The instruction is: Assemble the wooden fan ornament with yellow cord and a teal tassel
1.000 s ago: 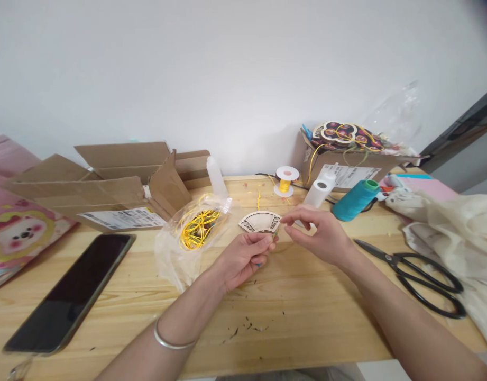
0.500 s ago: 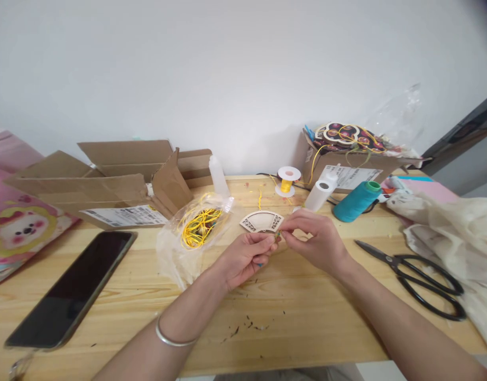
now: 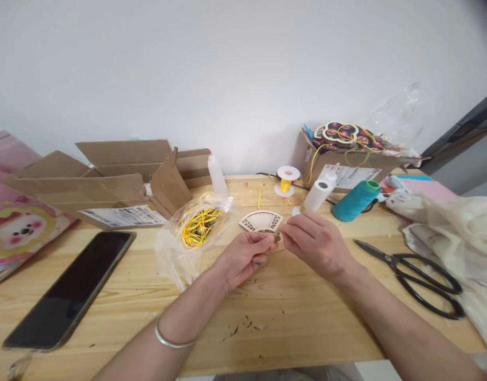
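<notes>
My left hand is closed, thumb and fingers pinching a small green-yellow piece too small to name. A bit of blue shows beneath its fingers. My right hand is closed too, its fingertips pinched at the other end of that piece. Just beyond both hands a fan-shaped wooden cutout lies flat on the table, with a yellow cord running from its top edge. To the left lies a clear plastic bag with a tangle of yellow cord.
Behind my right hand stand a yellow thread spool, a white roll and a teal thread cone. Black-handled scissors lie right, beside cream cloth. A phone and cardboard boxes are around.
My right hand has turned over slightly so more of its back shows, its fingertips staying close to the left. My left hand is nearly unmoved.
</notes>
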### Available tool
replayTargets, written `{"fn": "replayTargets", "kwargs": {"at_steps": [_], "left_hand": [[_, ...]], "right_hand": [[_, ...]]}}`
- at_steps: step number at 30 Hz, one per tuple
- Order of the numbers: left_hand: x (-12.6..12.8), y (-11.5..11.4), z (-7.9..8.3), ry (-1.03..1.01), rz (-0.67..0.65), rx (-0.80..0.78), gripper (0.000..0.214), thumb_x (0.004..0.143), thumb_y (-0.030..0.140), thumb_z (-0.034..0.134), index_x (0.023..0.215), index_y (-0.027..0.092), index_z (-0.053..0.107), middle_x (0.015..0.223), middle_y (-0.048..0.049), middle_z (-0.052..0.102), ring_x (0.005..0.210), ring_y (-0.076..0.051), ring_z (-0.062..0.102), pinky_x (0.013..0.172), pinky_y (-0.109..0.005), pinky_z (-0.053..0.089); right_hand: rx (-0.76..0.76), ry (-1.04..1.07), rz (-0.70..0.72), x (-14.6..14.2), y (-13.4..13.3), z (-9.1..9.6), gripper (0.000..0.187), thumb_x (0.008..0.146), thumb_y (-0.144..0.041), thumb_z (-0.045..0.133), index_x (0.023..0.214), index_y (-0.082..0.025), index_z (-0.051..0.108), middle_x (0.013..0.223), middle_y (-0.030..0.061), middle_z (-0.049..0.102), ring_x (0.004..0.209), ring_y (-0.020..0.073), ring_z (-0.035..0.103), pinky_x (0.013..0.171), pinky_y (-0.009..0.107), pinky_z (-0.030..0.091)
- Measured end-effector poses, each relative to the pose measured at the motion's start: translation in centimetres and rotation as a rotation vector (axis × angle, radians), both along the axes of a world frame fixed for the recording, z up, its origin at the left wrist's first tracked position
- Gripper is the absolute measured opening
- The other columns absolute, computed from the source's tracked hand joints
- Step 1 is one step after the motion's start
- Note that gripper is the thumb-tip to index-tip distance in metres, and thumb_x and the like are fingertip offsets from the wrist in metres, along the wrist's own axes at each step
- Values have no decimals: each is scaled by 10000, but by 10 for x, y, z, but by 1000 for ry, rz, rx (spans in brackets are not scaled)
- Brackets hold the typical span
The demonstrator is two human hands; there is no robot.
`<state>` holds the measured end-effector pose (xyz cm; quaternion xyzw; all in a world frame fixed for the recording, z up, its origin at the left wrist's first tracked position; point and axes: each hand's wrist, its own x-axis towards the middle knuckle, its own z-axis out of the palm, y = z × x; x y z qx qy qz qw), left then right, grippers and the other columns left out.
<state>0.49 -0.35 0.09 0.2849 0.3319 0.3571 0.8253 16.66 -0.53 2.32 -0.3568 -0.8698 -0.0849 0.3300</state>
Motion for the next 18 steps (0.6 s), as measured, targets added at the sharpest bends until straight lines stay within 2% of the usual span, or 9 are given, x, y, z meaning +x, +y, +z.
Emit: {"fn": "replayTargets", "kwargs": {"at_steps": [2, 4, 8, 12, 18], "left_hand": [[-1, 0, 0, -2, -5, 6, 69, 628, 126, 663, 637, 63, 635, 581, -11, 512, 443, 9, 310, 367, -108, 191], [-2, 0, 0, -13, -6, 6, 70, 620, 122, 669, 628, 64, 630, 583, -12, 512, 446, 7, 314, 367, -109, 192], [-3, 0, 0, -39, -12, -6, 75, 628, 135, 665, 654, 71, 634, 599, -15, 520, 447, 6, 310, 367, -112, 192], [-3, -1, -1, -47, -30, -15, 85, 628, 143, 667, 661, 72, 633, 596, -11, 515, 441, 9, 301, 366, -118, 187], [-4, -2, 0, -57, -49, -25, 104, 645, 157, 657, 708, 76, 638, 610, -9, 507, 443, 12, 288, 370, -116, 186]], "right_hand": [[-99, 150, -1, 0, 1, 0, 121, 739, -110, 501, 694, -151, 605, 658, 41, 597, 624, 128, 497, 571, 250, 406], [-271, 307, -16, 0, 3, 1, 101, 716, -106, 521, 733, -155, 609, 674, 30, 604, 621, 116, 505, 542, 227, 401], [-581, 418, -42, 2, 4, 7, 115, 697, -116, 536, 763, -156, 620, 657, 9, 595, 504, 78, 419, 446, 198, 348], [-667, 480, -15, 2, 4, 7, 90, 692, -152, 552, 742, -154, 627, 649, 7, 584, 481, 69, 369, 452, 204, 342], [-700, 532, 28, -2, 6, -2, 81, 719, -173, 540, 706, -152, 617, 646, 18, 588, 529, 88, 435, 455, 209, 334]]}}
